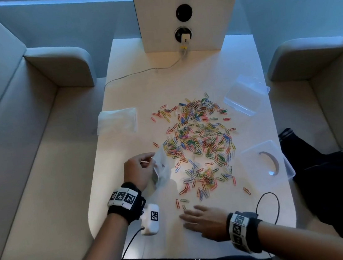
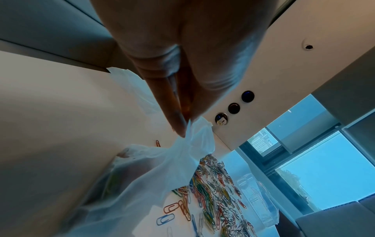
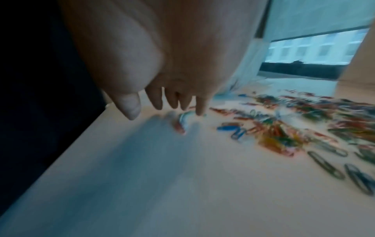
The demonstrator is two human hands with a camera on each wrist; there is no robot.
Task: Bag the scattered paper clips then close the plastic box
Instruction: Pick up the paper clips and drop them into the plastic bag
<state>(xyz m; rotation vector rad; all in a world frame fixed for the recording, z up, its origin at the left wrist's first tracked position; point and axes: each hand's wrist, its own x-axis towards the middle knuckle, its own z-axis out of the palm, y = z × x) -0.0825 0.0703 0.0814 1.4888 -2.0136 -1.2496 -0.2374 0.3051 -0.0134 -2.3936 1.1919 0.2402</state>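
Paper clips [image 1: 200,143] scattered — bag [image 1: 160,170] pinched in left grip [image 1: 137,170], right grip [image 1: 202,219] flat nearby

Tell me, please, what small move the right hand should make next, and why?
Probably pinch up the nearest clips and carry them to the bag. The right hand lies flat and open, fingertips at those strays, while the left hand holds the bag beside the pile.
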